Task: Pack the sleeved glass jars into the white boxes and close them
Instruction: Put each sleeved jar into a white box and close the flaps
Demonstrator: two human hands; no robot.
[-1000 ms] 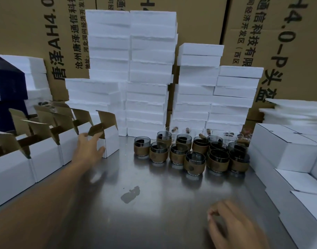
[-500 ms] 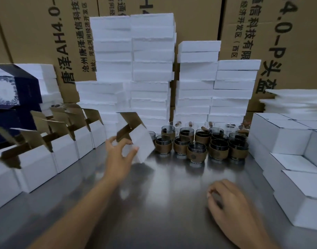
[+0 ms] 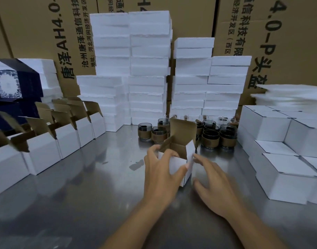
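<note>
My left hand (image 3: 159, 169) grips open white box (image 3: 174, 163) mid steel table (image 3: 82, 194), flap up, fingers curled round left side, thumb on front. My right hand (image 3: 215, 184) loose, fingers spread at box's right wall; contact unclear. Jars (image 3: 210, 139) cluster at 12 o'clock, behind box. Open boxes (image 3: 46, 151) at 9 o'clock, closed boxes (image 3: 272, 126) at 3 o'clock.

The left hand (image 3: 160, 170) grips an open white box (image 3: 189, 154) standing on the steel bench (image 3: 78, 198), its brown lid flap upright. The right hand (image 3: 214, 178), fingers spread, seems to touch the box's right wall, though blur hides the contact. Sleeved glass jars (image 3: 210, 138) cluster just behind, between open boxes (image 3: 64, 142) and closed boxes (image 3: 280, 164).
</note>
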